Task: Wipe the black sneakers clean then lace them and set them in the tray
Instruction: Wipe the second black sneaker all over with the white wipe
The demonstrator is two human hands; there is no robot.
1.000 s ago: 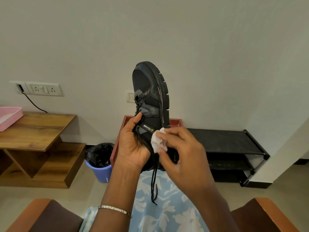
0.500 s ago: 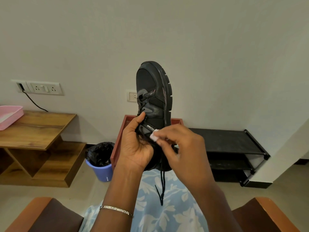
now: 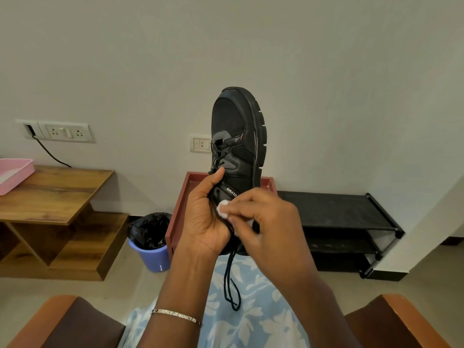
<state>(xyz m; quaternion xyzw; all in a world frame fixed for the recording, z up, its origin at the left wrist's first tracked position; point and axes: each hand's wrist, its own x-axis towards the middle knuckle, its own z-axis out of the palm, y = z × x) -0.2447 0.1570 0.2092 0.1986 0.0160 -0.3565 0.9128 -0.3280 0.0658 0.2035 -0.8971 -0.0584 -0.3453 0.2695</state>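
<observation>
I hold the black sneaker (image 3: 238,151) toe-up before the wall, with free air all round its toe. My left hand (image 3: 206,217) curls round its heel end, thumb against the laces (image 3: 222,150). My right hand (image 3: 271,222) pinches a white wipe (image 3: 223,209) at the collar. Both hands hide the heel. Loose lace ends (image 3: 228,272) dangle over my lap. The red-brown tray (image 3: 176,212) behind is mostly covered.

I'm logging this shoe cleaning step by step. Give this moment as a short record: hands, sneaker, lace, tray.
left hand: grips the sneaker at its heel end
right hand: pinches a white wipe against the sneaker's side
sneaker: black, held toe up
lace: ends hang loose over the lap
red tray: behind the sneaker, by the wall
stage: wiping; sneaker not yet in tray
</observation>
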